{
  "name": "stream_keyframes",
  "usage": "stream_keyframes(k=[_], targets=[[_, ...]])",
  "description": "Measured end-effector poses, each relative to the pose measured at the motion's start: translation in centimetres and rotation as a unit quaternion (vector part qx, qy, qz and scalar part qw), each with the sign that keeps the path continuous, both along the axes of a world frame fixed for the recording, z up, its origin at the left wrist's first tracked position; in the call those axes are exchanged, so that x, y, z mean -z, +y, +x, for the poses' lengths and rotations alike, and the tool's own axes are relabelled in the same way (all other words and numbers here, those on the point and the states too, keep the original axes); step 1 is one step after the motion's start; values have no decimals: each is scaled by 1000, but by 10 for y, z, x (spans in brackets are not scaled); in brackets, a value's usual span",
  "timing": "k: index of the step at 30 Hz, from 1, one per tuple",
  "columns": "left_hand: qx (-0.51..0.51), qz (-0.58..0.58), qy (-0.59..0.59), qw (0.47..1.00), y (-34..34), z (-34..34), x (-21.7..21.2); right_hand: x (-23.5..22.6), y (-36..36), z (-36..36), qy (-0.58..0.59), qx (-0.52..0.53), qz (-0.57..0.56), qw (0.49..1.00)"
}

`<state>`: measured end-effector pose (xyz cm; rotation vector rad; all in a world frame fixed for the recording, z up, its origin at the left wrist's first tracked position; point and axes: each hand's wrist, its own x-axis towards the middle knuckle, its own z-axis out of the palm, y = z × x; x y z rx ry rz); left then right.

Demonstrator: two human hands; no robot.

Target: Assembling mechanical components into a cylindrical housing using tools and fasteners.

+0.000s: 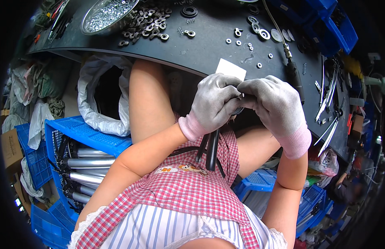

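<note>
Dark worktable (209, 47), blue plastic crate (88, 135) near its edge, cardboard box (11, 148), heaped cloths (24, 83) at left

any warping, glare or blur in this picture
All head view: the dark workbench has a bowed front edge; highlights streak the silver tubes; left hand and right hand look fairly sharp; the background person at far right is blurred and dim.

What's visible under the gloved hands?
Below the left hand, two black tubular ends show against the checked apron. Between it and the right hand, a dark piece peeks out; the rest is hidden by the hands, so its shape can't be told.
</note>
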<state>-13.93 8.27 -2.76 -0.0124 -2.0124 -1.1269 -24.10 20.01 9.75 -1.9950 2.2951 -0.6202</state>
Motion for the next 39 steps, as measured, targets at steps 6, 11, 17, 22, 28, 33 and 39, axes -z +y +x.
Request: stream_keyframes(k=[6, 11, 17, 22, 28, 33, 39], targets=[[7, 3, 15, 1000, -1, 0, 2, 0, -1, -2, -34, -54, -33, 997], [22, 17, -8, 1000, -1, 0, 5, -5, -1, 10, -192, 64, -48, 978], [6, -6, 12, 1000, -1, 0, 3, -2, 2, 3, 17, 89, 69, 994], [6, 0, 10, 1000, 0, 0, 3, 6, 6, 2, -71, 62, 4, 996], [5, 0, -9, 1000, 0, 2, 3, 33, 19, -16, -297, 183, -29, 937], [16, 9, -12, 1000, -1, 0, 0, 71, 38, -39, -303, 264, -39, 915], [60, 138, -108, 983, -1, 15, 13, 47, 28, -11, -301, 172, -95, 933]])
